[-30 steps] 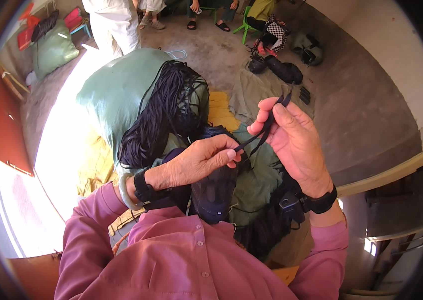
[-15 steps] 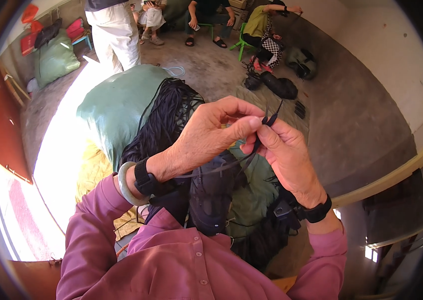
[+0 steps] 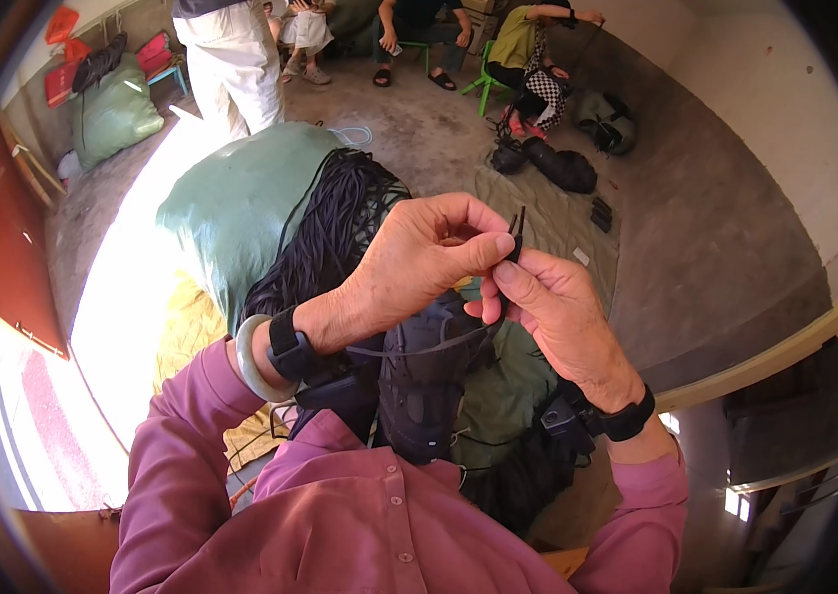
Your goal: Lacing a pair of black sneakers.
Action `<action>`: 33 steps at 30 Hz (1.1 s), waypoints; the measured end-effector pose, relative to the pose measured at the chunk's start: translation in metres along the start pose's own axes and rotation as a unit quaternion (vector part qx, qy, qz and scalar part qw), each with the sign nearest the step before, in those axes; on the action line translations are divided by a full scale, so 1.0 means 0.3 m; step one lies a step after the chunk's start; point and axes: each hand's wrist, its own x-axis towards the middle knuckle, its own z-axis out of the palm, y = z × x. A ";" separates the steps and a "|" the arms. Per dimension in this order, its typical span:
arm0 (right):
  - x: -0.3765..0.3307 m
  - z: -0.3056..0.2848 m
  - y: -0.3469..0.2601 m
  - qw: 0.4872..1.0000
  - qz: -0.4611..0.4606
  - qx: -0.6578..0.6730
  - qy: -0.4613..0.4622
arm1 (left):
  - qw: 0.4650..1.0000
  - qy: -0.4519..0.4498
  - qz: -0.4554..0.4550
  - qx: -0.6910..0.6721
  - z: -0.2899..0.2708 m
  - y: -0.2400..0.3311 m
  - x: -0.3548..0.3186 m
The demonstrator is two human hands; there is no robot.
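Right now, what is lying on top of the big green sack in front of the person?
A bundle of black cords lies draped over the big green sack. Its near end is covered by the left hand and a dark shoe, so where the cords end cannot be seen.

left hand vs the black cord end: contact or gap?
Touching. The head view shows the left hand pinching the black cord end between thumb and forefinger, with the right hand pressed against it just below.
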 end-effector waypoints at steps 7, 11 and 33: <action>0.003 -0.007 0.005 1.000 0.021 -0.001 0.000 | 0.999 0.032 0.006 0.027 0.001 -0.016 0.011; 0.008 -0.008 0.009 1.000 0.022 0.018 -0.005 | 1.000 0.027 0.004 0.007 0.003 -0.019 0.011; 0.107 -0.283 -0.550 0.975 -0.195 -0.034 0.098 | 0.976 0.037 -0.080 0.201 -0.221 -0.327 -0.158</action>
